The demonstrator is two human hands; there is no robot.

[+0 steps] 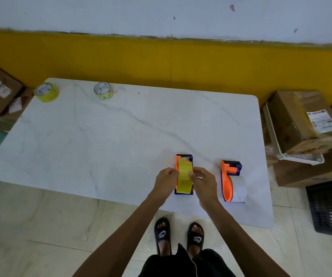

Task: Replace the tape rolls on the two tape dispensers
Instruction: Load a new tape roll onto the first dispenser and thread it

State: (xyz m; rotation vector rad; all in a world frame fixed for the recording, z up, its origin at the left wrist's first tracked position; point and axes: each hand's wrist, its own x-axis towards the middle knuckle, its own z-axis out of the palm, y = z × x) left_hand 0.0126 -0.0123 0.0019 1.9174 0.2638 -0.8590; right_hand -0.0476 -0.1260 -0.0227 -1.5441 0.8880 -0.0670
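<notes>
- Left hand (pixel 167 179) and right hand (pixel 202 179) both pinched on the yellow tape roll (pixel 184 177), one from each side; roll upright, seated in or just above the near dispenser (pixel 183 191) — which of the two, not discernible.
- Near dispenser standing at the front edge of the white table (pixel 101 136), directly before the person.
- Second dispenser (pixel 231 176) just to the right, untouched, carrying a pale, nearly spent roll (pixel 240 188).
- Two further rolls at the far left of the table: a yellow one (pixel 46 92) at the corner, a thinner clear one (pixel 103 91) beside it, well apart from the hands.
- Step judged: handling the roll at the first dispenser.
- Recommended: keep roll square to the hub, grip even on both sides, steady the base against sliding, feed loose end toward the cutter.
</notes>
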